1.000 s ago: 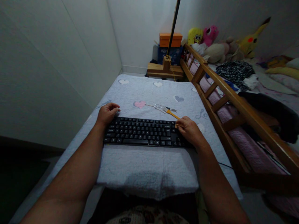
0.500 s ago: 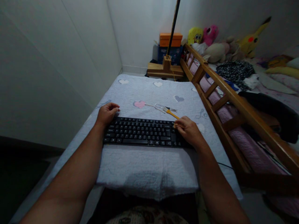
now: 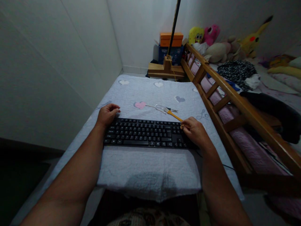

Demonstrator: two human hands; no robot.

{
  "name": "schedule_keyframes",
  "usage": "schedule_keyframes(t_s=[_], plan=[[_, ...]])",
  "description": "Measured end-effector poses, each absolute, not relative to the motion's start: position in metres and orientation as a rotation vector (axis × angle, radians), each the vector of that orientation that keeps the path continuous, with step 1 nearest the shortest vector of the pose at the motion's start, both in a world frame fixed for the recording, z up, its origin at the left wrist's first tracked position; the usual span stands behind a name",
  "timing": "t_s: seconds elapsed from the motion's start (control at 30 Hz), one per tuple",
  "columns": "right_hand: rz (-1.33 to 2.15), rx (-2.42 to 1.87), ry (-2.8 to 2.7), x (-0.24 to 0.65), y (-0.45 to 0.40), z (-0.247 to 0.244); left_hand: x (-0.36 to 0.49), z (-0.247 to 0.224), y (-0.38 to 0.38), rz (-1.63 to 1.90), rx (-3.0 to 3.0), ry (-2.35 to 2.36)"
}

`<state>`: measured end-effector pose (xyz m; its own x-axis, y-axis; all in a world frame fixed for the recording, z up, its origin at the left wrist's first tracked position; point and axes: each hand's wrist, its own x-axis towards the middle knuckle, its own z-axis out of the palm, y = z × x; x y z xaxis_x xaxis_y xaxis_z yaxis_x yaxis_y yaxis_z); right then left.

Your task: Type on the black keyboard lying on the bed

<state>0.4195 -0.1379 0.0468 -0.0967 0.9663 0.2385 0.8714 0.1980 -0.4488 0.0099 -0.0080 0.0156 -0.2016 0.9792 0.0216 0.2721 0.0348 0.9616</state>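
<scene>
A black keyboard lies crosswise near the front of the cloth-covered table. At its upper left corner rests my left hand, fingers curled and thumb close to them; whether anything is inside is hidden. Over the keys at the right end, my right hand is closed, pinching a small tan piece too small to name. Just beyond the keyboard lies a flat brush with a yellow handle, its handle end near my right knuckles. Thin metal tweezers and a slim dark-and-metal tool lie around its bristles.
The pale blue cloth with hearts hangs over the table's front edge. A wooden bed rail runs along the right side, a white wall panel along the left. Boxes stand behind the table. A cable trails at the right.
My right hand has slid a little to the right over the keyboard, still pinching the small tan piece. My left hand and the tools stay where they were.
</scene>
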Motion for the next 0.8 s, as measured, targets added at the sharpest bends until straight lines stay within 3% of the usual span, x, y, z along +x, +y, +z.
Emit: schedule_keyframes(t_s=[0.27, 0.8], plan=[[0.497, -1.522, -2.188, 0.391, -0.142, 0.057, 0.01, 0.013, -0.008, 1.228, 1.297, 1.542], [0.402, -1.896, -2.123, 0.424, -0.148, 0.067, 0.004, 0.006, -0.001, 1.208, 1.344, 1.565]])
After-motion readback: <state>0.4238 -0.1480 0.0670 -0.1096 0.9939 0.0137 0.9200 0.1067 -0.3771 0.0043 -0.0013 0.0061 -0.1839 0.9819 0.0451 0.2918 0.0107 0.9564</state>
